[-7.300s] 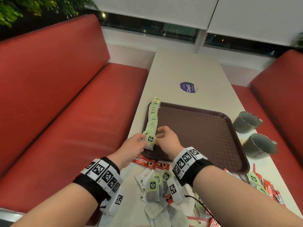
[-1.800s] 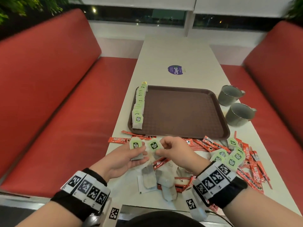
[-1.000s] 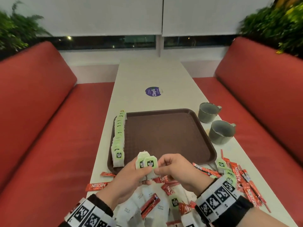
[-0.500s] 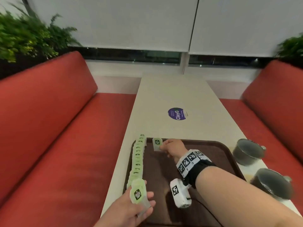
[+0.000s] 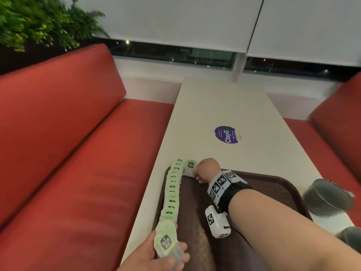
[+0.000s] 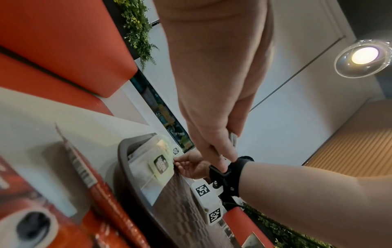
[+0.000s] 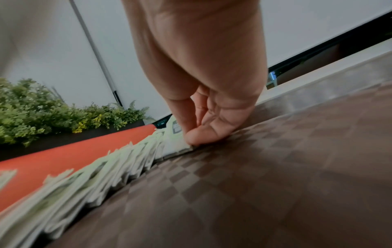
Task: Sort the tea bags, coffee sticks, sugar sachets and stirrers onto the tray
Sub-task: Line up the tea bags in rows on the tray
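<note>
A brown tray [image 5: 273, 184] lies on the white table. Several green-labelled tea bags [image 5: 172, 192] stand in a row along its left rim. At the far left corner, my right hand [image 5: 196, 171] pinches one tea bag [image 5: 190, 166] upright beside the row's far end, its lower edge on the tray floor [image 7: 275, 184]. In the right wrist view my right hand's fingertips [image 7: 191, 139] press that tea bag [image 7: 176, 146] down. My left hand [image 5: 172, 251] holds another tea bag [image 5: 166, 241] at the tray's near left corner. A red coffee stick [image 6: 101, 184] lies beside the tray.
Two grey cups [image 5: 328, 198] stand right of the tray. A purple sticker [image 5: 227, 134] marks the table beyond it. Red benches [image 5: 78, 153] run along both sides, with plants [image 5: 39, 22] behind the left one.
The hands have parted: my right hand carried one tea bag to the tray's far left corner and set its edge down. My left hand stays near the front with the other tea bag.
</note>
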Action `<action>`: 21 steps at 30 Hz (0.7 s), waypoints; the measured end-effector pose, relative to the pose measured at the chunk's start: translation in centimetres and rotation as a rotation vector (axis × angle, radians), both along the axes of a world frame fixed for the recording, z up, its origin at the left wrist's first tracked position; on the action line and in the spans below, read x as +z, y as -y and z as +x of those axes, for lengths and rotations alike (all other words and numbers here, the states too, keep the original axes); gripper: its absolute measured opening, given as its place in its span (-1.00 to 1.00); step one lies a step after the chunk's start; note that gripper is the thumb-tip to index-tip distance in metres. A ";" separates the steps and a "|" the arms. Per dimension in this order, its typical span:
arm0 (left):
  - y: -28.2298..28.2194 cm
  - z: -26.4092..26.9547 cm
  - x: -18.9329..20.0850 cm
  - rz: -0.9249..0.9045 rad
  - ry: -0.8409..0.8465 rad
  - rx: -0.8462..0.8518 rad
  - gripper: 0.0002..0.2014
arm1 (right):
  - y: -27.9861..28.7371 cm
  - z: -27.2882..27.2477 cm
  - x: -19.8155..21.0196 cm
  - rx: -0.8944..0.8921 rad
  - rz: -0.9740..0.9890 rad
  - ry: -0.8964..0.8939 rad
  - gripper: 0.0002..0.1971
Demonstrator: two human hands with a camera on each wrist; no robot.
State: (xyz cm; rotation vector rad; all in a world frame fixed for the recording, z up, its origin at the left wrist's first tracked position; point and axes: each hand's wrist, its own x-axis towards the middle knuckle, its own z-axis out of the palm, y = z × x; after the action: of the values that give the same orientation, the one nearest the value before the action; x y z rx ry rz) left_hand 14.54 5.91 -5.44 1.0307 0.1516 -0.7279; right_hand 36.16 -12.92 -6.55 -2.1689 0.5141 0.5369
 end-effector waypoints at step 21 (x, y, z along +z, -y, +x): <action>0.0 0.1 2.2 0.050 0.057 0.159 -0.57 | -0.1 -4.6 3.0 0.135 0.034 0.389 -0.90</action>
State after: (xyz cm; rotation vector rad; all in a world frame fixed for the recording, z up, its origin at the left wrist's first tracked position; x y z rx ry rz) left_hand 14.65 5.94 -3.27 1.0733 0.2007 -0.5524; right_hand 31.51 -12.79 -3.50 -2.2116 0.1464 0.1822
